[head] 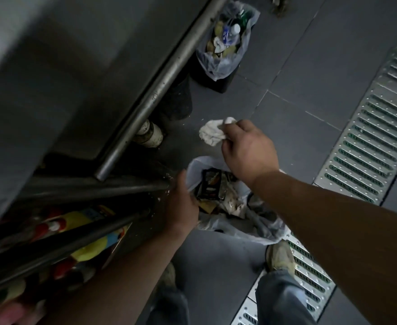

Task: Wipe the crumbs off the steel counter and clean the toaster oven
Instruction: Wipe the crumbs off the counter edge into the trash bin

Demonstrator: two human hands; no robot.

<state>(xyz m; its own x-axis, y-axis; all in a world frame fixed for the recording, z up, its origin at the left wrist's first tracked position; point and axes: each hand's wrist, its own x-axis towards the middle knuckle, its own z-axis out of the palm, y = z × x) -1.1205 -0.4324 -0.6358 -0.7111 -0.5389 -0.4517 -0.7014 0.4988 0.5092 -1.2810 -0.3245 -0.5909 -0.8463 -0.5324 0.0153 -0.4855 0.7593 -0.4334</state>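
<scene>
Right hand (246, 148) pinches a white cloth (212, 133) — left hand (181, 202) grips the bin bag's rim (192, 167).

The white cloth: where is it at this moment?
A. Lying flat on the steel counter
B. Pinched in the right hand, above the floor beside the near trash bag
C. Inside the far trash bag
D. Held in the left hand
B: the right hand pinches the crumpled white cloth in the air just beyond the near trash bag, while the left hand is at that bag's edge.
</scene>
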